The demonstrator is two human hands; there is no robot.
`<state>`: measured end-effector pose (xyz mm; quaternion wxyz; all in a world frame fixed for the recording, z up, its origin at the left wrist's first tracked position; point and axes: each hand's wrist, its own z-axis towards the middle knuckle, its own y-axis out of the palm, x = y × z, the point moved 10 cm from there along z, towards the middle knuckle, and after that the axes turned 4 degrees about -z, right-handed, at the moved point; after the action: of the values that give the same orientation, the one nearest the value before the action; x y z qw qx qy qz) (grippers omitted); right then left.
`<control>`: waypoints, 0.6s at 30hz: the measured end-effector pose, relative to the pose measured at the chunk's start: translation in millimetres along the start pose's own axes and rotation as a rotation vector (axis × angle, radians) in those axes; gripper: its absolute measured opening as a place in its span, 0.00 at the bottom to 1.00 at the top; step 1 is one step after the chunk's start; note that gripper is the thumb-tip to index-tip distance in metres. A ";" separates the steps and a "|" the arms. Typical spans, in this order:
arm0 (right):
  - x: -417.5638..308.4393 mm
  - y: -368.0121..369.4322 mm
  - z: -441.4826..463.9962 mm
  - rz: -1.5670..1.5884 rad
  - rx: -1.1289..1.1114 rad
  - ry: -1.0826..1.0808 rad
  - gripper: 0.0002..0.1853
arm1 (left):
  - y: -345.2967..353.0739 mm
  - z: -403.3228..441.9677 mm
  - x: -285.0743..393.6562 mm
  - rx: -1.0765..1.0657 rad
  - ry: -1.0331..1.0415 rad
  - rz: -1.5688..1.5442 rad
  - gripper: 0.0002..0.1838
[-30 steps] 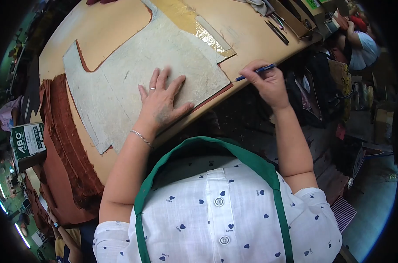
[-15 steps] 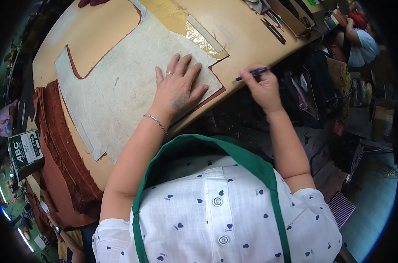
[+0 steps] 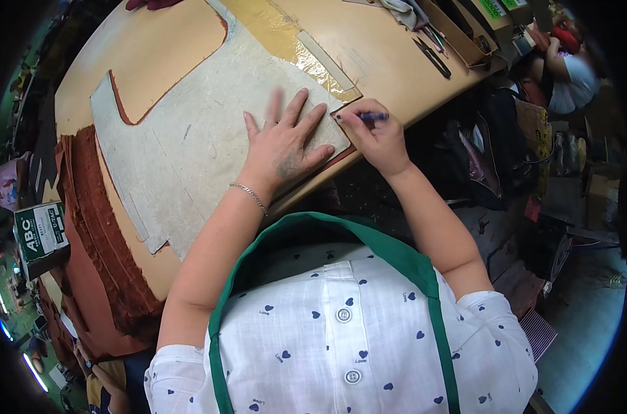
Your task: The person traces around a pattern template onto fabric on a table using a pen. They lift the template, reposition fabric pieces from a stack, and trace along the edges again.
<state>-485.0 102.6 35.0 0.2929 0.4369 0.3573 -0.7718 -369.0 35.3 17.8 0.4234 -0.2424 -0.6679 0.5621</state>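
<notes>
My left hand (image 3: pixel 284 141) lies with spread fingers on a large pale grey-white pattern piece (image 3: pixel 189 148), pressing near its right end. Reddish-brown material (image 3: pixel 342 160) shows as a thin strip beneath the pattern's lower right edge. In my right hand (image 3: pixel 379 141) is a dark blue pen (image 3: pixel 375 116), gripped between thumb and fingers. Its tip end is at the pattern's right edge; the fingers hide whether it touches. Just above lies a strip of shiny yellow tape (image 3: pixel 320 62) along the pattern's upper side.
Folded reddish-brown fabric (image 3: pixel 103 228) hangs over the table's left side, beside a green and white ABC box (image 3: pixel 41 239). Black scissors (image 3: pixel 432 58) and a cardboard box (image 3: pixel 465 41) lie at the upper right. A black bag (image 3: pixel 486 152) stands beyond the table edge. Another person (image 3: pixel 569 72) sits at the far right.
My right hand has moved left with the pen, from beyond the table edge to the pattern's right edge. My left hand stays on the pattern, one finger blurred.
</notes>
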 end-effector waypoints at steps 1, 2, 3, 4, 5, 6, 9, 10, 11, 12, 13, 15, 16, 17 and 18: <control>-7.5 -1.6 -3.9 -0.021 -0.017 -0.032 0.06 | 0.6 0.0 -0.1 -0.001 0.001 -0.001 0.34; -9.2 -4.0 -9.8 -0.041 -0.038 -0.018 0.06 | 1.2 -0.1 -0.5 -0.001 0.002 -0.002 0.34; -10.8 -7.9 -15.5 -0.062 -0.061 -0.006 0.06 | 1.1 0.5 -0.9 0.001 0.001 -0.004 0.34; -10.7 -9.5 -18.3 -0.084 -0.085 0.006 0.06 | 0.5 0.8 -1.3 0.003 -0.003 -0.004 0.34; -9.3 -9.2 -16.4 -0.113 -0.073 -0.014 0.06 | 0.0 0.6 -0.9 0.003 -0.005 -0.004 0.34; -6.4 -6.8 -11.7 -0.108 -0.054 -0.026 0.06 | 0.0 0.5 0.1 0.001 -0.003 -0.003 0.34; -1.5 6.2 5.9 -0.043 -0.010 0.018 0.07 | 0.3 0.8 0.3 -0.002 -0.002 0.001 0.34; -0.9 7.0 5.2 -0.034 -0.019 0.015 0.07 | 0.3 0.9 -0.1 -0.007 -0.004 0.003 0.34; 0.6 6.2 2.7 -0.025 -0.030 0.013 0.07 | 0.7 0.9 -0.2 -0.014 -0.007 0.003 0.34; 1.0 4.3 0.4 -0.018 -0.044 0.010 0.06 | 1.0 0.7 -0.7 -0.019 -0.013 0.001 0.34; -4.6 1.0 -5.5 -0.096 -0.139 0.023 0.06 | 0.7 0.6 -0.4 -0.004 0.001 0.011 0.34; -19.3 -9.9 -19.0 -0.257 -0.340 0.041 0.06 | 1.3 0.0 -0.3 0.031 0.016 0.027 0.34; -17.3 -13.7 -16.7 -0.201 -0.304 0.065 0.06 | 2.3 -0.4 -1.2 0.021 0.005 0.033 0.34; -14.3 -18.5 -15.1 -0.145 -0.260 0.092 0.06 | 2.7 -0.2 -1.4 0.008 0.001 0.042 0.34; -11.2 -24.0 -12.5 -0.089 -0.213 0.117 0.06 | 3.1 0.7 -1.1 -0.004 0.000 0.052 0.34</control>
<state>-492.6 128.1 47.5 0.2817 0.4315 0.4726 -0.7149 -369.5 34.9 14.5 0.4082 -0.2605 -0.6624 0.5716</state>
